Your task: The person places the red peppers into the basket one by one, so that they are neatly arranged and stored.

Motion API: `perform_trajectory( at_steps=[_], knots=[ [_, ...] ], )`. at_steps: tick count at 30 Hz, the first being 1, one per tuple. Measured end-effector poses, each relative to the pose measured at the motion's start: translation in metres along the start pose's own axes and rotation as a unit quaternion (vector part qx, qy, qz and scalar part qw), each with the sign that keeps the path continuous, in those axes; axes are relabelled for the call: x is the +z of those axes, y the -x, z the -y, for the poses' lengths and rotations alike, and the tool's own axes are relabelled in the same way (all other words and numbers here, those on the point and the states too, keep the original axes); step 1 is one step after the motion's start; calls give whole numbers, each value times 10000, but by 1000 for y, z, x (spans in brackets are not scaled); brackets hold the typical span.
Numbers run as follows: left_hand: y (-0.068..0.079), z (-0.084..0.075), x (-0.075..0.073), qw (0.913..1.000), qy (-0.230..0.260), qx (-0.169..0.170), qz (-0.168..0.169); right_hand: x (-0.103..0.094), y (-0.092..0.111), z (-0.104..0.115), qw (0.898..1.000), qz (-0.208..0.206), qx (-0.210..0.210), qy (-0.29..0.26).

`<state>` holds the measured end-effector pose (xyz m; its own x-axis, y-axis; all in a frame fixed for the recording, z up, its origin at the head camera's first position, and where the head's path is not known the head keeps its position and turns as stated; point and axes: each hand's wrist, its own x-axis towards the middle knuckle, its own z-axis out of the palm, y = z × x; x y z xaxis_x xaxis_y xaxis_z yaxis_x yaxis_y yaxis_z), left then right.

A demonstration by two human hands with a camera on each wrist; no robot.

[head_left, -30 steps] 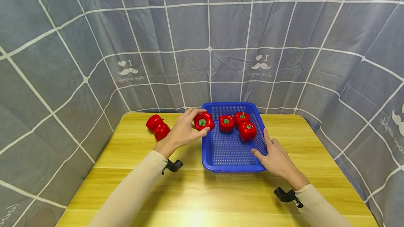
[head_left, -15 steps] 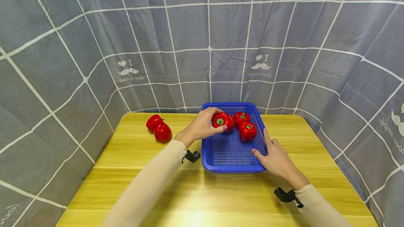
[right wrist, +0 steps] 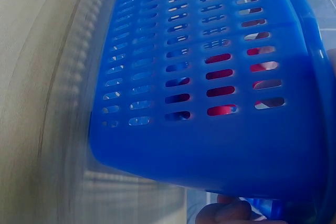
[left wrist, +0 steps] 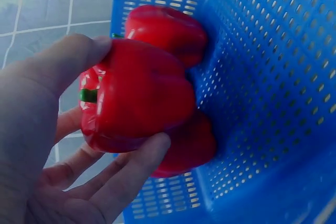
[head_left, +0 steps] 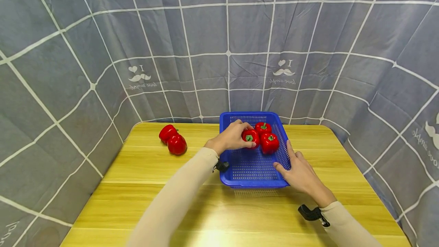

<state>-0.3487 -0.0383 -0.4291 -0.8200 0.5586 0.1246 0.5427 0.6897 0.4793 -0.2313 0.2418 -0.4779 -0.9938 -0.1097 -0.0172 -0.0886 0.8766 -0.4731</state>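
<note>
In the head view my left hand (head_left: 234, 135) grips a red bell pepper (head_left: 250, 138) with a green stem, inside the blue plastic basket (head_left: 226, 163). In the left wrist view, thumb and fingers wrap around this bell pepper (left wrist: 142, 98), with two more red peppers showing beyond it. In the head view two peppers stand to its right, an upper one (head_left: 263, 128) and a lower one (head_left: 269, 143). My right hand (head_left: 302, 172) holds the basket's right side, its thumb over the inside. Red shows through the slots of the basket wall (right wrist: 220, 145) in the right wrist view.
Two more red bell peppers (head_left: 177, 144) lie together on the wooden table (head_left: 137, 170), left of the basket. A grey curtain (head_left: 205, 29) with white lines surrounds the table's back and sides. A black device (head_left: 310, 212) is strapped to the right wrist.
My left hand has carried the gripped bell pepper rightward, from the basket's left rim to beside the other peppers. A pepper seen there earlier is now hidden in the head view. The right hand stays put.
</note>
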Motion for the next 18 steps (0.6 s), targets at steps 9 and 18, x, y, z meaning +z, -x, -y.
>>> perform_trajectory(
  at_steps=[9, 18],
  knots=[
    [-7, -3, 11, 9986, -392, -90, 342, 1, -1, -2, 10000, -20, -5, 2],
    [-12, -2, 22, 9962, -694, -284, 446, 2, -1, -3, 9998, -146, -103, 12]
  ],
)
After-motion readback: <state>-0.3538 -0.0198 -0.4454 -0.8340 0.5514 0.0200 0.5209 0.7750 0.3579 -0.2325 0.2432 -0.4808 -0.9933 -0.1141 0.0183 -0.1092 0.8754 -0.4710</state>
